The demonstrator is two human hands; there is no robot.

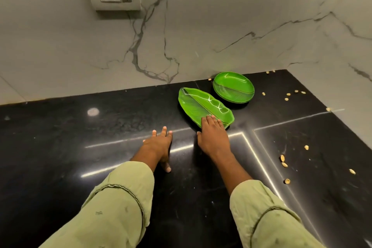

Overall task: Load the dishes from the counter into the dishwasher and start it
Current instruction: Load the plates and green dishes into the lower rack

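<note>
Head view, pickup step: right hand (213, 137) rests straight fingers on the near end of the leaf-shaped green plate (201, 102) on the black stone counter (60, 147) (left hand (159, 144) flat, empty); next, probably, hook its rim and lift.

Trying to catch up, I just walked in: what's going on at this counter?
A person in pale green sleeves leans over the black counter. The right hand lays straight fingers on the near end of a leaf-shaped green plate, which lies flat on the counter. The left hand is open beside it and holds nothing. Round green plates sit stacked behind, near the wall. Nut shells lie scattered to the right. No dishwasher is in view.
</note>
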